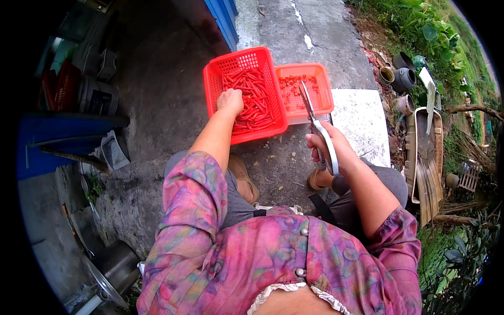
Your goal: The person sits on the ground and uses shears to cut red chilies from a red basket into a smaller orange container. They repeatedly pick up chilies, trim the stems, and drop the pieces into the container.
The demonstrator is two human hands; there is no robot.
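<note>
My left hand [230, 100] reaches into a red plastic basket [220, 71] and rests on a heap of whole red chillies [254, 97]; whether its fingers close on one is hidden. My right hand [328, 144] grips the white handles of a pair of scissors [314, 123], whose blades point away from me toward a smaller orange basket [321, 86]. That basket stands against the red one's right side and holds cut chilli pieces [294, 84].
The baskets sit on rough concrete ground in front of my knees. A pale stone slab [362, 123] lies right of them, with pots [401, 76] and a trough [425, 157] beyond. A dustpan [113, 149] and metal pot [113, 265] lie left.
</note>
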